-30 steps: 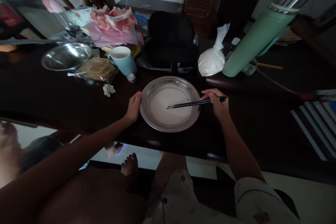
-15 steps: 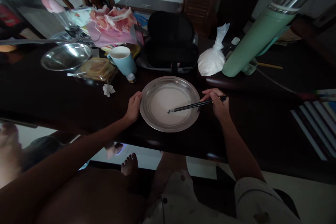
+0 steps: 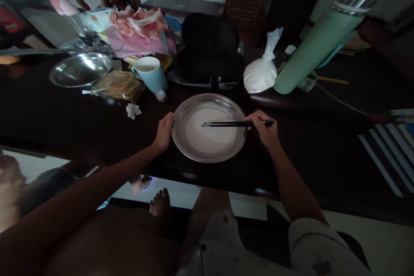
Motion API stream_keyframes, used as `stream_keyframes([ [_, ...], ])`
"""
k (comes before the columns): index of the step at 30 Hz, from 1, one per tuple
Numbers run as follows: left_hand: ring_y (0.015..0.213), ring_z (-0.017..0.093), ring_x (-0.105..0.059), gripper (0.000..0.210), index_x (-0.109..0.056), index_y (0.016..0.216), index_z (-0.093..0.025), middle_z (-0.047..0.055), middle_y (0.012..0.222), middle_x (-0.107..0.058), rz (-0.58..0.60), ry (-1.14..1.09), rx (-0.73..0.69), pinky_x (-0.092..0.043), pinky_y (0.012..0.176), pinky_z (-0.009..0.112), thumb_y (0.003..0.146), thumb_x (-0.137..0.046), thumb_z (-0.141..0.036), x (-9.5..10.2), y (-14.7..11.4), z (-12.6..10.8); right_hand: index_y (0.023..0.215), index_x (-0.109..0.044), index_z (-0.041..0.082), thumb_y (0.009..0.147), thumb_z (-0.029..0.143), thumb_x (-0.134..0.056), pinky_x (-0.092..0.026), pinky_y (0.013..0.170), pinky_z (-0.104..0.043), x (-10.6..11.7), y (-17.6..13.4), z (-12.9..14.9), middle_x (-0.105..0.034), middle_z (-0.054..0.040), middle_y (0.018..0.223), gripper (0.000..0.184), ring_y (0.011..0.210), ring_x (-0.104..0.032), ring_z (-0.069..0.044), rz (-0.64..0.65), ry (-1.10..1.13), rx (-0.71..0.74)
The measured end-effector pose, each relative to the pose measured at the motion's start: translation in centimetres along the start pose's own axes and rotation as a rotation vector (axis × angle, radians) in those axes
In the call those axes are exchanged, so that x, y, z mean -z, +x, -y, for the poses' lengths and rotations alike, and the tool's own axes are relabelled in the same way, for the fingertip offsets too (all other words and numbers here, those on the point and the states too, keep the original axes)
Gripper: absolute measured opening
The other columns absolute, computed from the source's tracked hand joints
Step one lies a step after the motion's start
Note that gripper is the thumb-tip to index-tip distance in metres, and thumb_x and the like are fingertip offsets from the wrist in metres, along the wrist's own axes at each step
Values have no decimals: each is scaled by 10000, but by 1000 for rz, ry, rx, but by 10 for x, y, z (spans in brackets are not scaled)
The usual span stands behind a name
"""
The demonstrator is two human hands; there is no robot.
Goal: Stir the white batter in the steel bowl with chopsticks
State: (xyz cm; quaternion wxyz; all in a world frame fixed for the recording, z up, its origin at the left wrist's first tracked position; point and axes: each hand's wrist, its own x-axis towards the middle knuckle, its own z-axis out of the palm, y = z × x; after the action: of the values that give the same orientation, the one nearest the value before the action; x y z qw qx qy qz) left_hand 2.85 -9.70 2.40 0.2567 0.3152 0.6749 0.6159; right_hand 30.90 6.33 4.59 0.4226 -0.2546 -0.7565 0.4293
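A round metal bowl (image 3: pixel 237 142) stands on the dark table in front of me, with a milky white liquid (image 3: pixel 210 136) inside. My left hand (image 3: pixel 164 131) grips the bowl's left rim, its fingers partly hidden behind the edge. In my right hand (image 3: pixel 263 127), at the bowl's right side, is a pair of black chopsticks (image 3: pixel 231 123). They reach across the right rim, nearly level, and their whitish-coated tips are at the liquid near the bowl's middle.
Behind the bowl are a black case (image 3: pixel 210 58), a light-blue mug (image 3: pixel 151 74) and a tied bag of white powder (image 3: pixel 260 75). A tall green thermos (image 3: pixel 318 51) stands right. An empty metal bowl (image 3: pixel 80 71), a wrapped package (image 3: pixel 119 86) and crumpled tissue (image 3: pixel 133 111) lie left.
The chopsticks have swung from a slant to nearly level, their tips moving away from me and slightly left. My right hand has shifted a little left. My left hand stays on the rim.
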Motion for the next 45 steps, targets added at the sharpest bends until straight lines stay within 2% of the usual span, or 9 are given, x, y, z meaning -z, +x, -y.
stream_keyframes([
  [7, 557, 116, -307, 446, -400, 556, -206, -35, 577, -342, 11, -36, 3, -283, 481, 252, 862, -636, -429, 1, 2, 7, 616, -701, 229, 945, 573, -530, -449, 512, -294, 3, -1, -6, -568, -11, 669, 506, 551, -532, -129, -83, 100, -5],
  [12, 560, 121, -319, 455, -407, 561, -207, -31, 585, -347, 12, -31, 1, -302, 490, 257, 870, -636, -449, 1, 2, 9, 719, -757, 250, 927, 545, -591, -512, 644, -340, 1, -2, -4, -624, -24, 710, 397, 656, -597, -166, 113, 70, 13],
  [18, 557, 120, -332, 480, -391, 559, -206, -36, 584, -338, 3, -6, 1, -332, 496, 250, 902, -631, -441, 1, 1, 7, 654, -731, 234, 960, 533, -539, -457, 548, -305, 5, 0, -6, -582, -8, 649, 469, 554, -552, -129, -79, 131, 12],
  [20, 559, 119, -330, 482, -395, 560, -207, -39, 581, -340, 9, -6, -3, -334, 494, 245, 894, -636, -457, 1, 1, 5, 643, -723, 228, 958, 541, -535, -448, 526, -304, 3, 0, -7, -587, -8, 665, 482, 525, -534, -121, -29, 159, 8],
  [24, 567, 121, -323, 483, -401, 558, -208, -38, 580, -348, -2, -27, 3, -316, 492, 252, 859, -660, -482, 0, 1, 5, 722, -749, 240, 929, 545, -590, -512, 663, -342, 0, -1, -6, -635, -29, 691, 402, 674, -616, -174, 119, 88, 8],
  [30, 560, 120, -327, 483, -401, 549, -205, -33, 580, -342, -8, -25, 12, -314, 496, 258, 882, -648, -452, 0, 1, 5, 646, -716, 224, 936, 598, -538, -472, 583, -309, 6, 1, -6, -583, -8, 606, 505, 578, -568, -144, -79, 87, -11],
  [36, 544, 116, -332, 474, -398, 548, -204, -33, 558, -352, -6, -19, 1, -316, 477, 249, 888, -648, -422, 0, 1, 4, 739, -752, 225, 920, 553, -599, -504, 660, -320, 1, -1, -6, -645, -19, 691, 405, 659, -619, -156, 131, 79, -12],
  [42, 549, 111, -342, 464, -410, 546, -200, -35, 564, -362, -3, -7, -5, -328, 487, 248, 884, -639, -421, 0, 1, 3, 680, -735, 224, 950, 560, -543, -463, 589, -300, 6, 1, -6, -589, -5, 616, 472, 581, -568, -138, -47, 124, -3],
  [45, 546, 115, -339, 477, -406, 551, -205, -32, 563, -356, 1, -10, -18, -331, 478, 249, 882, -651, -446, 1, 1, 4, 674, -737, 229, 946, 555, -553, -466, 587, -304, 3, -1, -6, -600, -9, 636, 463, 577, -559, -137, 39, 159, -7],
])
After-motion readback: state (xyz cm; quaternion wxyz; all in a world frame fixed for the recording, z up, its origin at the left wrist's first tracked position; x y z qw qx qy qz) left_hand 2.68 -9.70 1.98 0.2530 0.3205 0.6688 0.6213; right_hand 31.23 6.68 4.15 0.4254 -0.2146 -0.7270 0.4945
